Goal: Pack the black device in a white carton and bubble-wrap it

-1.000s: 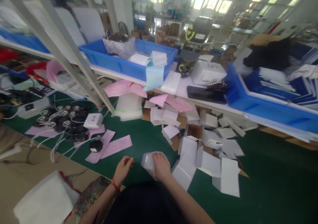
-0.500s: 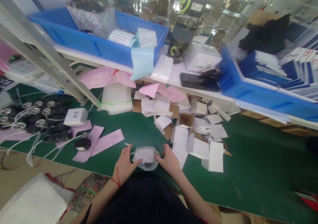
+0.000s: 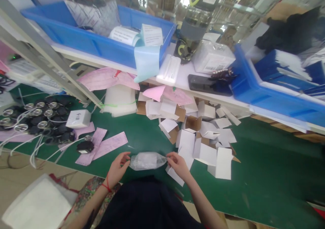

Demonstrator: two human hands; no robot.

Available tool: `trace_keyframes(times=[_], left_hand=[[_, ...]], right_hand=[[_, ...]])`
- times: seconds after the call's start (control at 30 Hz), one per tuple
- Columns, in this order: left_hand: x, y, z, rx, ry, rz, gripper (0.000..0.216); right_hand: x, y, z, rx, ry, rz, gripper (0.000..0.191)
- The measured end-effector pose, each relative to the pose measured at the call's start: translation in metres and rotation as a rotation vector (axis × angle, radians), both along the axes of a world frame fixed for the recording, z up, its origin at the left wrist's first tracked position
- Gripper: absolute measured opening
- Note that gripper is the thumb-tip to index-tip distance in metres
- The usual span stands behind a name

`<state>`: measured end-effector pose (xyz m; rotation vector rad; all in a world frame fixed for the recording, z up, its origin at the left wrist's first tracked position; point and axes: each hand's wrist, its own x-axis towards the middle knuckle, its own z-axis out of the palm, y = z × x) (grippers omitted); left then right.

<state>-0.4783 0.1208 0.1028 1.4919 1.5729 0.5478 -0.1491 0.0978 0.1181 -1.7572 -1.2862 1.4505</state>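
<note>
A clear plastic bag (image 3: 147, 161) with a white item inside is stretched sideways at the front of the green table (image 3: 266, 174). My left hand (image 3: 119, 164) pinches its left end, and my right hand (image 3: 177, 164) pinches its right end between thumb and fingers. What exactly is in the bag I cannot make out. Just right of my right hand lie several folded white cardboard boxes (image 3: 223, 163), some open with brown insides. Left of my left hand, a black round motor-like part (image 3: 85, 147) with a white cable rests on pink paper strips (image 3: 111, 146).
Several black parts with white cables (image 3: 38, 120) crowd the left side beside a small white box (image 3: 78, 119). Above, a shelf carries two blue bins (image 3: 101, 49), a phone (image 3: 208, 85) and a bottle (image 3: 190, 36). A stack of white sheets (image 3: 120, 100) stands below it.
My hands have moved apart and now grip the bag's two ends, where before they were spread around it. The bag has gone from bunched up to stretched out sideways.
</note>
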Motion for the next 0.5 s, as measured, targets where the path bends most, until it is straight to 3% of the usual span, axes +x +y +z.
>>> trace_keyframes(times=[0.1, 0.17, 0.23, 0.27, 0.37, 0.4, 0.5], left_hand=[[-0.015, -0.006, -0.006, 0.137, 0.023, -0.141, 0.068], [-0.011, -0.006, -0.013, 0.155, 0.021, -0.245, 0.08], [0.002, -0.002, -0.019, 0.134, -0.036, -0.246, 0.081], [0.009, 0.001, -0.022, 0.12, -0.087, -0.224, 0.072], [0.025, 0.011, -0.025, 0.023, -0.264, -0.129, 0.029], [0.027, 0.014, -0.025, -0.028, -0.305, -0.096, 0.026], [0.027, 0.018, -0.021, -0.159, -0.347, -0.005, 0.034]], right_hand=[[0.014, -0.005, -0.003, 0.124, -0.111, 0.114, 0.055], [0.008, -0.008, -0.007, 0.17, -0.149, 0.261, 0.083], [-0.007, -0.008, -0.015, 0.199, -0.104, 0.338, 0.096], [-0.016, -0.006, -0.02, 0.215, -0.062, 0.326, 0.089], [-0.036, -0.001, -0.035, 0.247, 0.068, 0.144, 0.03], [-0.039, 0.001, -0.039, 0.241, 0.11, 0.063, 0.021], [-0.037, 0.004, -0.045, 0.183, 0.206, -0.093, 0.025]])
